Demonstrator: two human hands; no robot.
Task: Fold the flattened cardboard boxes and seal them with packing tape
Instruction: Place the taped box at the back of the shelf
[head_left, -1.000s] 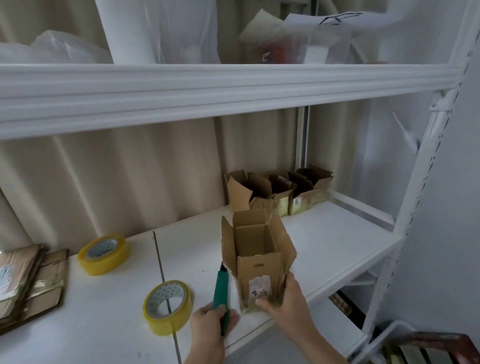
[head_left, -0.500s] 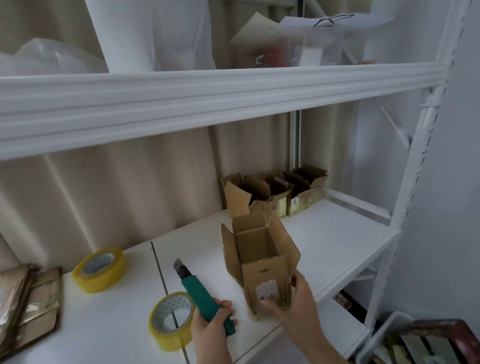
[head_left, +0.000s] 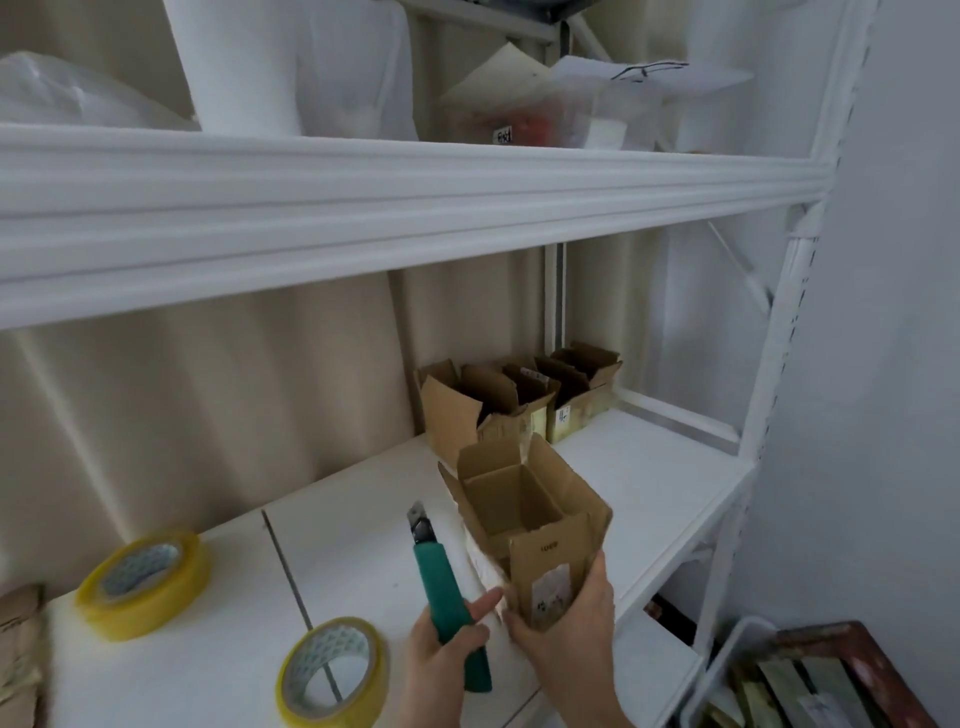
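A small cardboard box (head_left: 524, 512) with its top flaps open is tilted above the white shelf (head_left: 649, 483), low in the middle of the view. My right hand (head_left: 571, 631) grips its near lower end. My left hand (head_left: 441, 649) holds a green utility knife (head_left: 447, 592) just left of the box, blade end pointing up and away. One yellow roll of packing tape (head_left: 332, 670) lies by my left hand, and another yellow tape roll (head_left: 143, 584) sits further left.
Several folded open boxes (head_left: 519, 400) stand in a row at the back of the shelf. Flattened cardboard (head_left: 18, 644) lies at the far left edge. An upper shelf beam (head_left: 395, 208) runs overhead. A bin (head_left: 810, 675) sits low on the right.
My right hand has lifted and tilted the box off the shelf. My left hand has picked the knife up and raised it beside the box. The view has shifted.
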